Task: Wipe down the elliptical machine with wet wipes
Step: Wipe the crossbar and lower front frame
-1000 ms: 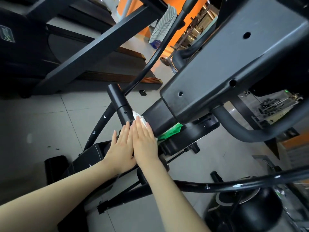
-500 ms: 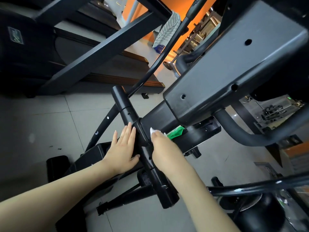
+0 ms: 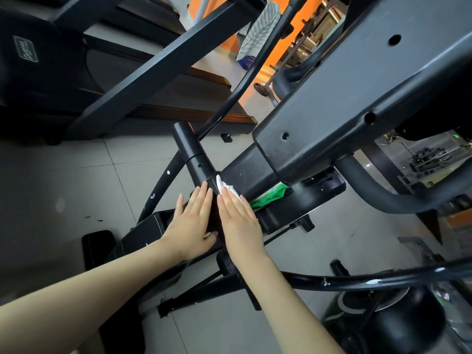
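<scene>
Fingers [image 3: 204,198] straight: left hand [image 3: 191,226] flat against black post [image 3: 190,149], right hand [image 3: 240,223] over wipe [image 3: 226,186].

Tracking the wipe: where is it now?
Head view, centre: wipe pressed under the right hand against the black post, green pack just right of it.

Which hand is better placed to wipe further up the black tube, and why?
Right. The right hand has the white wipe under its straight fingers against the black tube; the left hand lies flat beside it, holding nothing.
</scene>
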